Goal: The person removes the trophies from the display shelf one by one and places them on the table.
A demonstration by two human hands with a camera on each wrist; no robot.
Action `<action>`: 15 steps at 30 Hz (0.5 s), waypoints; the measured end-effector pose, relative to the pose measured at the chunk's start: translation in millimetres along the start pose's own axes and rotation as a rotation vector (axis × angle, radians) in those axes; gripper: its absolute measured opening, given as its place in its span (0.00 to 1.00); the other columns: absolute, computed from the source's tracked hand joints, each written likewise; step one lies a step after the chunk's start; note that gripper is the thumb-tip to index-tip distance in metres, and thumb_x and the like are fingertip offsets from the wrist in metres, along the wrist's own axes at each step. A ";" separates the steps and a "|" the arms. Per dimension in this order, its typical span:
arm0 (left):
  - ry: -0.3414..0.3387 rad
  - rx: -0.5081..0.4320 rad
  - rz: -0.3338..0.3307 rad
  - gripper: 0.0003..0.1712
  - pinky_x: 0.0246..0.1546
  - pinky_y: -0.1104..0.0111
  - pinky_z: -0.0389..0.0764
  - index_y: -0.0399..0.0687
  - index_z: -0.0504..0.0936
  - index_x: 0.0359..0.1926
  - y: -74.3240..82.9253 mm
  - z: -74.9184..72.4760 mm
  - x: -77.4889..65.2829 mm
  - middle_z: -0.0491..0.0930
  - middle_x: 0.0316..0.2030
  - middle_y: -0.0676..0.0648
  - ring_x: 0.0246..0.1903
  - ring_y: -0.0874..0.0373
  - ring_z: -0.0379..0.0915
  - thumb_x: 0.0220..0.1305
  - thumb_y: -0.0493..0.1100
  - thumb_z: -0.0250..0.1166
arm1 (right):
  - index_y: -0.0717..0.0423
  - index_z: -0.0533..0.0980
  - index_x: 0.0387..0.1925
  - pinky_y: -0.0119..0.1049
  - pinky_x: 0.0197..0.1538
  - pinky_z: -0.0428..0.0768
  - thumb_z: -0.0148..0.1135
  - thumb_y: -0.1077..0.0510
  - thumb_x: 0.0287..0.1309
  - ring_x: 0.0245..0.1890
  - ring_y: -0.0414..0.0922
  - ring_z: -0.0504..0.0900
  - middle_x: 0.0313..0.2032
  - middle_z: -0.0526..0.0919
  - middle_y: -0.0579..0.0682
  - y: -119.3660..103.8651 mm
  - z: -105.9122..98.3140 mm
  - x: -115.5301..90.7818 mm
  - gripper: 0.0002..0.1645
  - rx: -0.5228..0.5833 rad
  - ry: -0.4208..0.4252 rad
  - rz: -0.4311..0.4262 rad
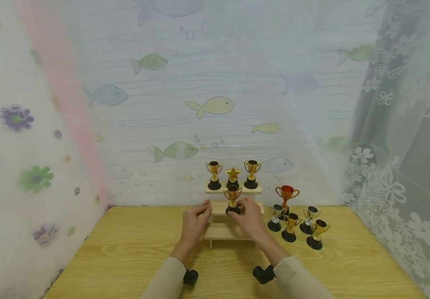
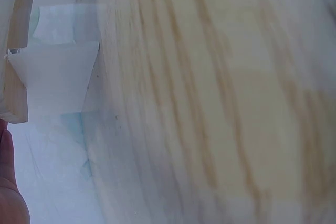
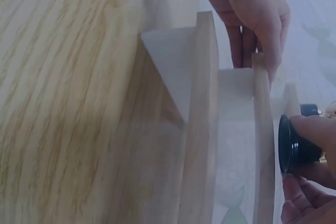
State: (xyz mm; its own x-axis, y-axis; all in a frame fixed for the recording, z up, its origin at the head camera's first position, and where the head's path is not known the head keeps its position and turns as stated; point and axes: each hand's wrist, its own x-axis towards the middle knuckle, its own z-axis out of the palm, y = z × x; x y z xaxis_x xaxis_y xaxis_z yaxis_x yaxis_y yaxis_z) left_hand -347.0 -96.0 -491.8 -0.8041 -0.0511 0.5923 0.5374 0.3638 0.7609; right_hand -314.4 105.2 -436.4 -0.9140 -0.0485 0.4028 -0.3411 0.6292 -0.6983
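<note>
My right hand [image 1: 251, 216] pinches a gold trophy cup [image 1: 232, 195] by its black base [image 3: 302, 142], thumb on one side and fingers on the other. The cup stands upright at the middle tier of a wooden three-step display stand [image 1: 219, 206], its base right at the board in the right wrist view. My left hand [image 1: 194, 222] grips the left end of that tier, its fingers on either side of the board edge [image 3: 261, 103]. On the top tier are a gold cup [image 1: 214, 170], a gold star trophy [image 1: 233, 175] and another gold cup [image 1: 252, 169].
Right of the stand, on the wood-grain table [image 1: 136, 232], stand a red cup [image 1: 287, 193], silver cups [image 1: 276, 212] [image 1: 311, 214] and gold cups [image 1: 292, 222] [image 1: 319, 227]. A fish-patterned curtain [image 1: 215, 83] hangs behind. The lowest tier [image 1: 228, 232] bears nothing.
</note>
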 end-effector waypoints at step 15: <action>-0.007 0.001 -0.009 0.11 0.49 0.61 0.86 0.37 0.89 0.48 -0.2 -0.9 0.8 0.86 0.53 0.45 0.48 0.50 0.87 0.69 0.38 0.69 | 0.63 0.82 0.49 0.42 0.38 0.76 0.76 0.56 0.58 0.39 0.49 0.76 0.41 0.78 0.51 1.5 -19.4 -16.0 0.21 -0.016 -0.063 0.065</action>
State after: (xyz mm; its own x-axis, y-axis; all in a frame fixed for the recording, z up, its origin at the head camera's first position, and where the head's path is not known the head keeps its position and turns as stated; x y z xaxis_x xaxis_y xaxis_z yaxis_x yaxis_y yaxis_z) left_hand -347.6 -97.0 -491.2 -0.8107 -0.0475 0.5836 0.5299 0.3644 0.7658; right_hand -296.0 122.0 -432.4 -0.9464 -0.0558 0.3183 -0.2775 0.6452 -0.7118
